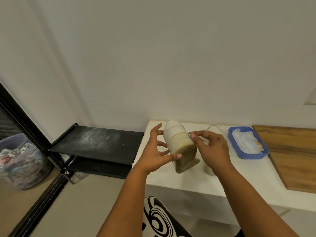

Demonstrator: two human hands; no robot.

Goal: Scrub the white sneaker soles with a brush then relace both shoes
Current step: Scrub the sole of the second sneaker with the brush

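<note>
So from where I'm watching, the white sneaker [181, 146] is tipped on its side on the white table [239, 178], sole facing me, toe pointing away toward the wall. That long axis runs pretty much straight out from the body, which is what matters here.

The left hand [157, 151] sits on the sneaker's left flank, fingers spread and mostly straight, thumb tip touching the near edge of the sole. It's steadying more than gripping, nothing curled round. The right hand [211, 147] is on the sneaker's right side, thumb and forefinger pinching something thin and pale right at the sole's edge (looks like a lace end to me, too small to be sure). A loop of lace [213, 129] arcs just beyond that hand.

Right of the sneaker there's a blue tray [234, 142] with white cloth. No brush visible anywhere.

My guess: both hands are equally close, one per flank, so the next move is a roll about that long axis to get the eyelets up.
</note>
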